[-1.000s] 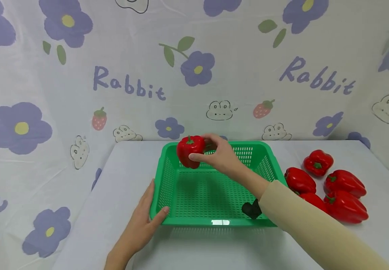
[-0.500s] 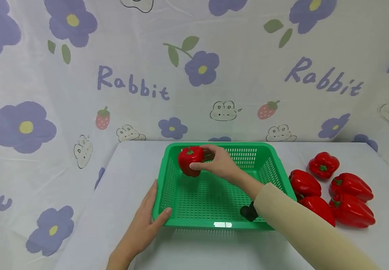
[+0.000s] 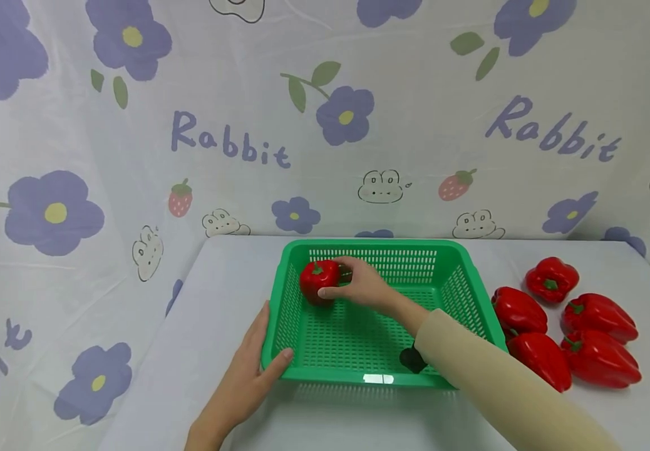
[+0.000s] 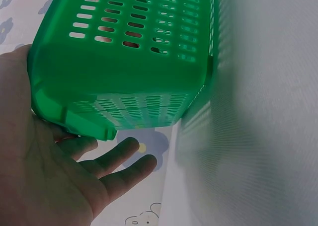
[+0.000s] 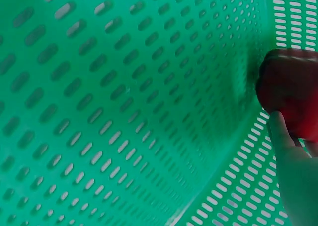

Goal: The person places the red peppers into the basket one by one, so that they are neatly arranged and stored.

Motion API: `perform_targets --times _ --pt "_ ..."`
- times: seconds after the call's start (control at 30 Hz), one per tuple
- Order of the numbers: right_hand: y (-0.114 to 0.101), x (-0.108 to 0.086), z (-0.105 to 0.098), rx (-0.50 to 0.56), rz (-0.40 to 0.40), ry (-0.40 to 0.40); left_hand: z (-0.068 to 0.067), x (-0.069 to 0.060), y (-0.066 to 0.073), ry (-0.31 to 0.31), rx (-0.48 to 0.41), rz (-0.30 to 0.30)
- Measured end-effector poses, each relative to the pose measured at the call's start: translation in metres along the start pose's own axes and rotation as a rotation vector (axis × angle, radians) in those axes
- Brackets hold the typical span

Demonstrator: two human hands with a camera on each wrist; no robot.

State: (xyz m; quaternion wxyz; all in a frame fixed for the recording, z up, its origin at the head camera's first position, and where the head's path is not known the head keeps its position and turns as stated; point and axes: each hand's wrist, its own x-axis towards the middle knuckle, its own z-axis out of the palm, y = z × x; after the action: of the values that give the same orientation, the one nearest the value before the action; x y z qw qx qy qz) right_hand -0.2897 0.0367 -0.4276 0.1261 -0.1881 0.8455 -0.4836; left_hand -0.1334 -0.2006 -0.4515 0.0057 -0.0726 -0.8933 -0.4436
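A green plastic basket (image 3: 347, 376) with slotted walls stands on the white table. Inside its back left corner, my right hand (image 3: 361, 287) grips a red bell pepper (image 3: 318, 283), stem up, thumb on the near side. The right wrist view has the pepper (image 5: 290, 89) dark and blurred near the basket floor; whether it touches the floor I cannot tell. My left hand (image 3: 243, 382) rests on the basket's left rim, thumb over the front corner. In the left wrist view that hand (image 4: 64, 171) has its fingers extended along the outside of the basket (image 4: 119, 67).
Several red peppers (image 3: 600, 358) lie on the table right of the basket, the nearest close to its right wall. A black object (image 3: 412, 359) shows at my right sleeve, over the basket's front right part. A patterned cloth (image 3: 325, 188) hangs behind the table.
My right hand has lowered the red pepper into the basket's back left part. The left hand keeps its place on the rim. The whole head view has shifted slightly, the scene moving rightward.
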Motion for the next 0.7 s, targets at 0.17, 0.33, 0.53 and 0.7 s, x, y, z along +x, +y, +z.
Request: perform_targets --times 0.17,0.33,0.53,0.7 --pt "0.001 0.002 0.003 0.017 0.006 -0.026 0.0 0.0 0.003 -0.007 0.013 -0.026" --pt "-0.001 0.002 0.003 0.02 0.022 -0.057 0.001 -0.001 0.004 -0.011 0.006 -0.024" --pt "-0.005 0.003 0.003 -0.03 0.053 -0.039 0.001 0.0 0.004 -0.009 0.005 -0.018" --pt "-0.009 0.003 0.002 -0.043 0.054 -0.025 -0.001 0.001 0.004 -0.01 0.013 -0.023"
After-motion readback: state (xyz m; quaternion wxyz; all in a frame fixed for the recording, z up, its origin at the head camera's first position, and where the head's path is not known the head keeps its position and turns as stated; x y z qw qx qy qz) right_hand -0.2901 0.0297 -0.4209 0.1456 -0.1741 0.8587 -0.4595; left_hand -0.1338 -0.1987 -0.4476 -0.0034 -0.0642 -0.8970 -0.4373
